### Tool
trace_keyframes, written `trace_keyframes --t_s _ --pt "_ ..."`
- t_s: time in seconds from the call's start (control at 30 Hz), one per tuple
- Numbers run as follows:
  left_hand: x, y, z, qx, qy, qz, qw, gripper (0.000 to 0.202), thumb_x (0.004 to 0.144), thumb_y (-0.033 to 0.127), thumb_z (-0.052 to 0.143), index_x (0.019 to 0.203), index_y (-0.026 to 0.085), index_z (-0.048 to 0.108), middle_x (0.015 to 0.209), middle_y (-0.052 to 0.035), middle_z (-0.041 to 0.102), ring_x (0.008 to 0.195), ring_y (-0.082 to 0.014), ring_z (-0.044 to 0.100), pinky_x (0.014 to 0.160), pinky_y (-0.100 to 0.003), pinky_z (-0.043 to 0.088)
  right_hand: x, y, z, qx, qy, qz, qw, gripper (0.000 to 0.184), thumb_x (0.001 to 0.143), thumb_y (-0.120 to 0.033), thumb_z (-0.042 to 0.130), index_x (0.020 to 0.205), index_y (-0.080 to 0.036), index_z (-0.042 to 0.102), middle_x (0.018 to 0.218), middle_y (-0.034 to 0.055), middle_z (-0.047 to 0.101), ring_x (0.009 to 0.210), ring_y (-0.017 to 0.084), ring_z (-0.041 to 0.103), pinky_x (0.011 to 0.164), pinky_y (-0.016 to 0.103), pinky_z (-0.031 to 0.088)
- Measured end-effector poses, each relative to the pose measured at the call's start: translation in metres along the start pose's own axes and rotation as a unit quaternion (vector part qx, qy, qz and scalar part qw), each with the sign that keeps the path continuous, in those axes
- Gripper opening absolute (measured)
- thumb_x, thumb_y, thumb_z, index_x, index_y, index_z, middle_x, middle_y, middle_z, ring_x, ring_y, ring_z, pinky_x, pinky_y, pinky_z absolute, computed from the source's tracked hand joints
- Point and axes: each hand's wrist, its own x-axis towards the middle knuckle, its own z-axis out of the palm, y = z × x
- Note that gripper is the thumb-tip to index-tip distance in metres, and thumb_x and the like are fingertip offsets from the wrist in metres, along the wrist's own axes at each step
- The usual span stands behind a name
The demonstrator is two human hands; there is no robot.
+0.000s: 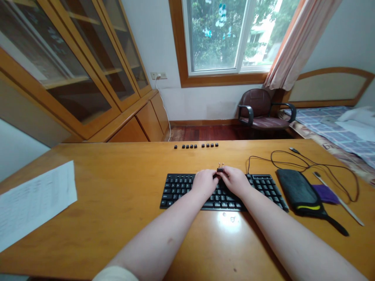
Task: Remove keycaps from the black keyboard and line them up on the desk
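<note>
Keyboard [224, 198] partly behind left hand [204, 182], right hand [235, 180]

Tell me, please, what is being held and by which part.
The left grip and right grip seem to hold a small black clip by its dark body, wire prongs free.

Looks like a home, most likely a bedroom with a study corner. Shows its bedroom side in the bed [336, 127] at the right, covered in plaid bedding [312, 117] and backed by an arched, wood-framed headboard [325, 88]. Has a wood-trimmed window [241, 41] with a pink curtain [301, 43] and cartoon stickers [222, 15], giving onto trees [205, 50]. Suggests a study through a glass-doored cabinet [108, 74] at the left, an office-style armchair [259, 104], and a wooden worktop [117, 171] bearing paper [41, 201] and a keyboard [175, 190].
</note>
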Motion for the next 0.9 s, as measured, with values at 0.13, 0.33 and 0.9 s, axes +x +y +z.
trace_keyframes --t_s 0.13,0.33,0.9 --pt "-0.0005 0.0004 0.0001 -0.011 -0.004 -0.002 1.0 0.025 0.086 0.034 0.048 0.1 0.026 0.068 0.098 -0.0044 0.07 0.091 -0.0216 0.063 0.084 -0.034 0.046 0.0021 0.0011 -0.0009 0.009 0.007 0.034 0.999 0.021 0.087 -0.032 0.047 0.076 -0.02 0.061 0.073 0.0059 0.066 0.071 0.02 0.061 0.064 0.029 0.044" --pt "0.0002 0.0008 -0.0006 -0.055 0.001 -0.015 0.998 0.026 0.087 0.036 0.049 0.105 0.026 0.065 0.1 -0.0027 0.07 0.094 -0.0207 0.062 0.084 -0.033 0.046 0.0065 0.0027 -0.0065 0.108 0.039 0.086 0.99 0.019 0.084 -0.031 0.051 0.075 -0.02 0.063 0.072 0.0032 0.067 0.068 0.018 0.062 0.062 0.027 0.045" --pt "-0.0039 -0.0001 -0.0047 -0.163 0.075 0.012 0.984 0.022 0.089 0.027 0.047 0.1 0.02 0.064 0.1 -0.0036 0.067 0.095 -0.0171 0.059 0.087 -0.03 0.046 0.0037 0.0028 -0.0094 0.231 0.069 0.082 0.967 0.02 0.081 -0.036 0.056 0.082 -0.019 0.067 0.082 0.0047 0.071 0.079 0.02 0.065 0.074 0.032 0.049"
